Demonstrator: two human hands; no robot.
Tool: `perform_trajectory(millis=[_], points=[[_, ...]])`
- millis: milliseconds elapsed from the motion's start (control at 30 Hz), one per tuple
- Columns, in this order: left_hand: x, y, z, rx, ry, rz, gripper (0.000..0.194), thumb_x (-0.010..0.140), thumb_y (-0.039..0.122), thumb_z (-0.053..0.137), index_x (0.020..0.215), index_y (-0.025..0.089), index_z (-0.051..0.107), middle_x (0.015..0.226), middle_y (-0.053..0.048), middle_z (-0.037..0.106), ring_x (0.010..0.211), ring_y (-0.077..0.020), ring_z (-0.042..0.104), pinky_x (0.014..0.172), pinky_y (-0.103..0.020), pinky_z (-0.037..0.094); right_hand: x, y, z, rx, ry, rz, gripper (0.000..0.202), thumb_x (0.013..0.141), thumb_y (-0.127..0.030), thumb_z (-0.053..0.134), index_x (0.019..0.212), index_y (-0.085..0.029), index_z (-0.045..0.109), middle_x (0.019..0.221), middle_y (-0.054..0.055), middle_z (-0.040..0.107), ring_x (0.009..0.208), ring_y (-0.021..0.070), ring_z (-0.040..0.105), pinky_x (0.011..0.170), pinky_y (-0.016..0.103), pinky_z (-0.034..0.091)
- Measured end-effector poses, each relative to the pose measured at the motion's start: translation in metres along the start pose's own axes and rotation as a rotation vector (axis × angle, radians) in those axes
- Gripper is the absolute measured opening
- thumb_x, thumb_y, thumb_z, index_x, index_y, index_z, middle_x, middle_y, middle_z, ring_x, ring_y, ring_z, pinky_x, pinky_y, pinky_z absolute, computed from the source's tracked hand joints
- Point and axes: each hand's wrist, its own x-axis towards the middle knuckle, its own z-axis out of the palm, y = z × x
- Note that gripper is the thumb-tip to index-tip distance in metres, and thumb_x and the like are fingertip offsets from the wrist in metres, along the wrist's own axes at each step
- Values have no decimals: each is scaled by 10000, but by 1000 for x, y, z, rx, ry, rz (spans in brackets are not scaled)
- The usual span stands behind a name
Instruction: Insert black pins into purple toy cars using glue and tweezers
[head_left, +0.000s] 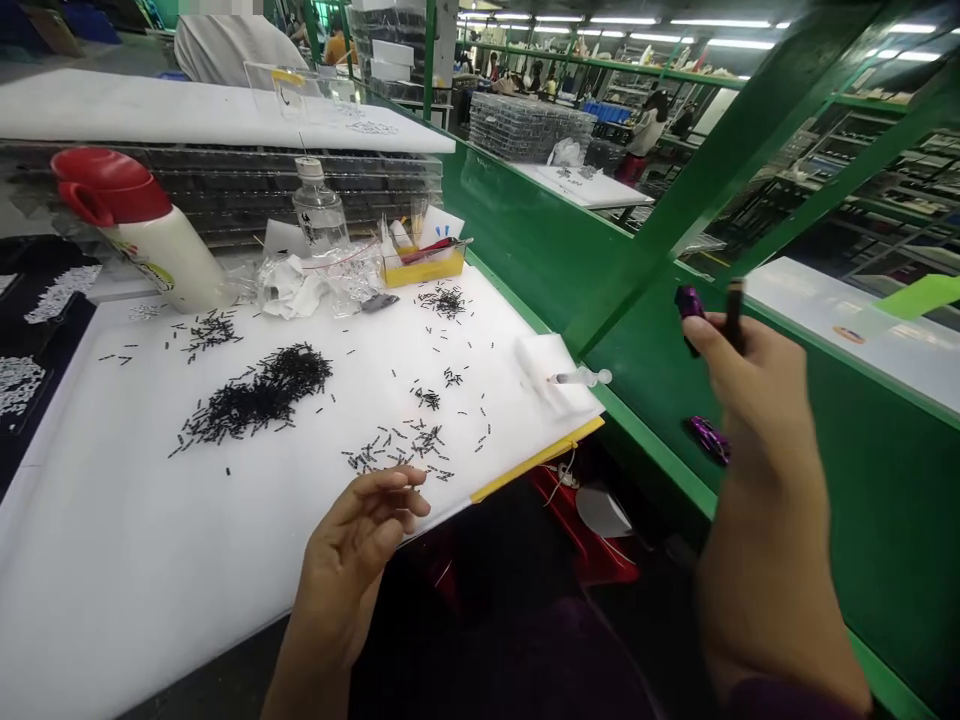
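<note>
My left hand (360, 550) is palm up at the front edge of the white work surface (187, 590). Its fingers are loosely curled, thumb apart, and I see nothing clearly held. Just beyond its fingertips lie scattered small black pieces (427, 438). On the right, my right hand (757, 370) is raised in front of the green partition, somewhat blurred. Its thumb and fingers close on a small shiny purple object (688, 308); a dark upright stub (734, 312) shows beside the fingers. Below, another purple shiny piece (707, 440) rests against the green surface.
A dense heap of black pieces (262, 395) covers the middle left. Behind stand a white bottle with red lid (176, 255), a glass bottle (319, 205), crumpled plastic (300, 285) and a yellow tool box (424, 268). A syringe (581, 377) lies at right. A green post (720, 150) rises beyond.
</note>
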Motion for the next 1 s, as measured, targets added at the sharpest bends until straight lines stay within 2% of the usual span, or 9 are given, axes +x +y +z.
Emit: perform_trajectory(millis=[100, 167, 267, 467, 600, 733, 867, 900, 1000], points=[[-8, 5, 12, 5, -111, 50, 385, 805, 440, 986, 1153, 320, 872, 1196, -73, 824, 815, -147, 699, 697, -209, 560, -71, -31, -9, 316, -326, -232, 707, 801, -894, 692, 1017, -229, 801, 913, 75, 760, 782, 245, 721, 715, 390, 606], [-12, 5, 19, 22, -199, 15, 461, 782, 512, 992, 1188, 330, 870, 1208, -83, 828, 759, -137, 667, 644, -216, 534, -108, -56, 0, 550, -928, -492, 423, 954, -650, 745, 1001, -235, 811, 969, 72, 794, 862, 227, 773, 771, 343, 635], [-15, 0, 24, 16, -192, -76, 338, 830, 563, 940, 1038, 301, 892, 1082, -75, 843, 647, -111, 620, 531, -207, 463, -132, -79, 24, 687, -1235, -596, 263, 1046, -478, 705, 1071, -229, 788, 1011, 52, 796, 924, 181, 787, 839, 282, 644], [-16, -7, 24, 298, 115, 73, 176, 941, 414, 875, 1049, 277, 890, 1026, -58, 854, 749, -160, 762, 569, -213, 545, -113, -50, 89, 202, -599, -690, 355, 1063, -224, 572, 1389, -243, 712, 1260, 120, 764, 1162, 280, 759, 1026, 511, 660], [-14, -12, 27, 441, 146, 144, 167, 938, 392, 876, 1073, 295, 892, 1085, -39, 846, 815, -178, 777, 711, -266, 623, -106, -24, 120, 171, -438, -679, 527, 980, -88, 485, 1459, -204, 671, 1337, 178, 714, 1251, 344, 702, 1062, 644, 623], [-12, -16, 31, 465, 153, 106, 181, 941, 390, 871, 1094, 294, 886, 1146, -43, 849, 881, -195, 795, 811, -295, 658, -117, -24, 107, 267, -291, -709, 393, 1018, -150, 589, 1379, -268, 689, 1270, 111, 726, 1147, 283, 718, 1003, 526, 643], [-10, -17, 33, 463, 176, 77, 196, 940, 370, 866, 1115, 283, 876, 1103, -37, 859, 881, -193, 805, 820, -292, 670, -113, -29, 86, 608, 229, -508, 472, 808, -210, 931, 1178, -358, 678, 1135, 13, 635, 917, 195, 649, 782, 368, 574], [-9, -17, 34, 459, 179, 72, 195, 937, 355, 866, 1115, 277, 874, 1090, -35, 860, 875, -191, 805, 812, -288, 672, -108, -27, 85, 658, 260, -415, 545, 754, -222, 972, 1182, -360, 665, 1177, 16, 623, 971, 204, 661, 779, 364, 566], [-7, -16, 36, 452, 191, 67, 184, 931, 284, 853, 1113, 257, 866, 1094, -34, 862, 863, -183, 802, 800, -280, 677, -91, -18, 94, 641, 22, -236, 389, 819, -328, 931, 1138, -277, 714, 1160, 58, 704, 1075, 265, 727, 890, 439, 584]])
